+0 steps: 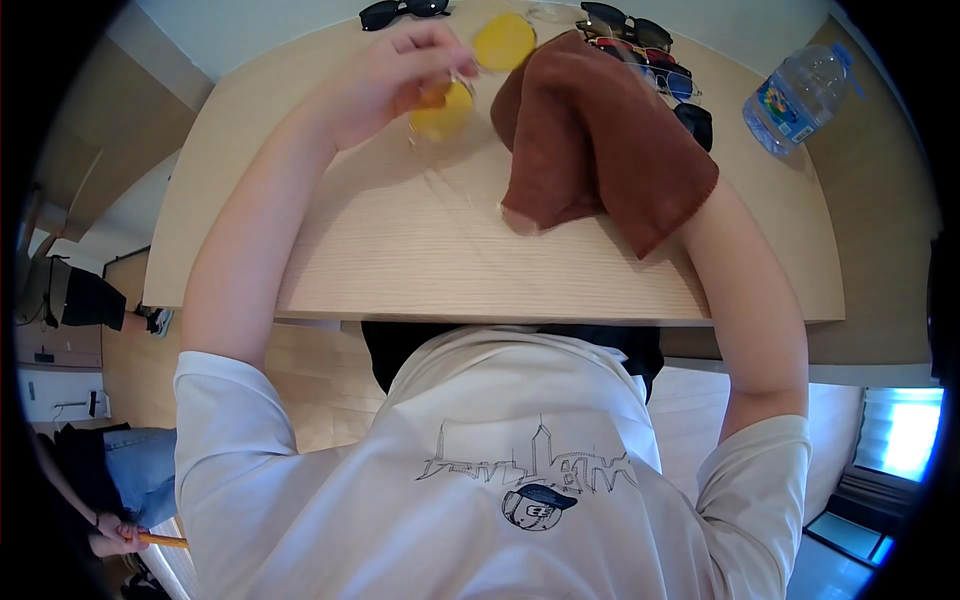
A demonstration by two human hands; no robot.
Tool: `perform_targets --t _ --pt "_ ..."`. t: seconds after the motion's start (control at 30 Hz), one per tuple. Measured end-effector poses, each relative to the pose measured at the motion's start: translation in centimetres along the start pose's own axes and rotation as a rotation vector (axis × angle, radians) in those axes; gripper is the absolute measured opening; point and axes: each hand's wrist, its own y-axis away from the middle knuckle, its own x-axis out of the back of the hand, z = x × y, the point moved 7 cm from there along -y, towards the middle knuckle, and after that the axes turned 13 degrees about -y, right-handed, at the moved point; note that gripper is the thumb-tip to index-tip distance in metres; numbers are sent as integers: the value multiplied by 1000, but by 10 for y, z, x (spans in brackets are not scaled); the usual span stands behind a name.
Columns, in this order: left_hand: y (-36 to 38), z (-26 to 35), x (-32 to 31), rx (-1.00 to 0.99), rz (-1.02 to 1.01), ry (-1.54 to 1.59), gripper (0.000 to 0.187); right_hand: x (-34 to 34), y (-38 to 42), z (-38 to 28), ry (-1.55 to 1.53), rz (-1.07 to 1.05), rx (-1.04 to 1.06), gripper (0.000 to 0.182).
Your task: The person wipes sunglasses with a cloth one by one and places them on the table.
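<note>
"Grip of the left hand (410, 72): what does it enclose?"

"Finger and thumb are closed together on the yellow-lensed glasses (441, 110), held above the far half of the worktop (430, 285), left of centre. One lens lies close to the fingers; the other points toward the far edge."

"And the right hand (522, 220)?"

"Mostly covered by the brown cloth (600, 140), with a fingertip showing at the cloth's near left corner. Whether its grip is open or closed cannot be told. The cloth's upper left border is close to the farther lens; contact cannot be determined."

"Which objects surround them?"

"Black sunglasses (404, 12) at the far edge, beyond the left hand. Right of centre, a cluster of glasses (672, 80), partly hidden by the cloth, includes dark, red and blue parts. Farther right, toward the right edge, is a clear plastic bottle (797, 98) with a blue cap."

"Outside the worktop?"

"At lower left, another person's hands (122, 536) hold an orange rod (163, 540)."
</note>
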Motion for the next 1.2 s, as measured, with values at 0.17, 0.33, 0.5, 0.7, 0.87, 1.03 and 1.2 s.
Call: perform_targets --t 0.17,0.33,0.5,0.7,0.87,1.03,1.2 --pt "17 9 -45 54 -294 -127 18 -1 5 -2 311 -56 246 26" --pt "15 6 -43 35 -336 -120 19 -5 -3 -8 522 -131 292 26" --pt "20 3 -50 71 -416 -94 18 -11 -2 -12 187 -61 119 19" --pt "18 1 -53 56 -433 -89 18 -22 0 -35 558 -152 355 12" --pt "17 1 -53 47 -407 -105 19 -25 -1 -41 685 -218 315 16" --pt "12 -4 -47 39 -357 -108 19 -28 -1 -37 777 -174 329 20" --pt "11 -2 -48 33 -351 -98 19 -8 -1 -25 507 145 397 33"
